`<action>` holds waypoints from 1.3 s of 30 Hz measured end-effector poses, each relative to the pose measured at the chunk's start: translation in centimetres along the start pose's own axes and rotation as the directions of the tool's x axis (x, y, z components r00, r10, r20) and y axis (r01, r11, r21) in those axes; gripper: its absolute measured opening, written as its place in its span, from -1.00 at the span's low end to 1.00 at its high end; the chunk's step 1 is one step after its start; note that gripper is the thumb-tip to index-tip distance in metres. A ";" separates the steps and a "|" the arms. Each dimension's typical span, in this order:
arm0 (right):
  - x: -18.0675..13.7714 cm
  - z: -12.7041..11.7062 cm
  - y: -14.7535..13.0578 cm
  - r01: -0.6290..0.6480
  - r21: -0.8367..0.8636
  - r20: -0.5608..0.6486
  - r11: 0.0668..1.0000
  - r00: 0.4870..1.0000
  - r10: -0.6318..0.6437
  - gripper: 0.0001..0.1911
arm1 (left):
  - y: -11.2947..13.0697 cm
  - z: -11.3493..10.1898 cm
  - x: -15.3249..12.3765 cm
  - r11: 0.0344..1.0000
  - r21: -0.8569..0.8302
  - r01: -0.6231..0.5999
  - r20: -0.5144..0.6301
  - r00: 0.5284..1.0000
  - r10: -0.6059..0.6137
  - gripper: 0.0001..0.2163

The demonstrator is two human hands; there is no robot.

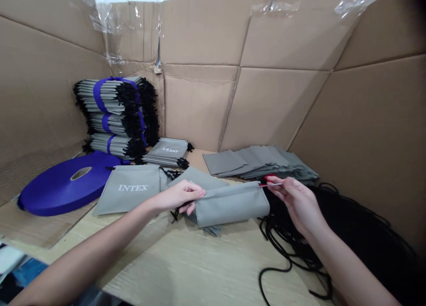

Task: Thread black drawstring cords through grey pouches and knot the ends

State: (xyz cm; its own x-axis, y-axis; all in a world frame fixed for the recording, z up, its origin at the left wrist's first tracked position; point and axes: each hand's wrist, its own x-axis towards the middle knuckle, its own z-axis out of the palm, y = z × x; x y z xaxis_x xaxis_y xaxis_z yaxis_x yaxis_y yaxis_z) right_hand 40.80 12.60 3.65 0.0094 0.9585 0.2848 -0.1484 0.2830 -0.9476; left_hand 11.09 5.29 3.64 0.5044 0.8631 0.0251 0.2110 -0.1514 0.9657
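A grey fabric pouch (233,206) is stretched sideways above the table. My left hand (181,197) is closed on the left end of its stitched top hem, thumb on top. At the other end, my right hand (297,199) pinches a thin rod with a red part (263,185), which meets the hem's right opening. How far the rod reaches inside is hidden. Beneath the held pouch lie more grey pouches (203,177) with black cord ends. A finished-looking pouch printed INTEX (131,188) lies flat to the left of my left hand.
Black cord (336,226) is heaped at the right, strands trailing over the table (199,266). Grey pouches (256,159) are spread behind. A purple ribbon roll (63,181), strapped pouch bundles (113,115) and a small INTEX stack (168,150) stand left. Cardboard walls (199,106) enclose the table.
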 end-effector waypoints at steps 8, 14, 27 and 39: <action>1.2 -1.1 0.1 -0.109 0.161 -0.023 0.981 0.993 0.114 -0.76 | -0.3 0.0 -0.3 0.997 0.052 -0.051 0.051 0.997 0.049 -0.58; 1.1 -1.4 -1.1 -0.141 0.250 -0.026 0.958 0.988 0.152 -0.83 | 0.1 0.4 -0.3 0.990 0.101 -0.099 0.030 0.995 0.096 -0.55; -0.2 -0.5 -1.2 0.020 0.234 -0.102 0.972 0.995 0.004 -0.84 | -1.9 1.7 0.7 0.992 -0.128 0.018 -0.126 0.991 -0.034 -0.64; -1.0 0.6 -1.1 -0.010 0.299 -0.122 0.954 0.991 0.048 -0.68 | -2.0 2.0 0.4 0.999 -0.047 -0.017 -0.298 0.955 0.002 -0.65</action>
State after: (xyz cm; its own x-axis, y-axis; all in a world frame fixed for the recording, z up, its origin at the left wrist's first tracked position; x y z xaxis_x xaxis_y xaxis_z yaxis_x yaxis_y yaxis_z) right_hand 40.37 11.29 4.50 0.1228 0.9680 0.2190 -0.4375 0.2509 -0.8635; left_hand 12.50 4.97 1.25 0.2328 0.9671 0.1031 0.1632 -0.1434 0.9761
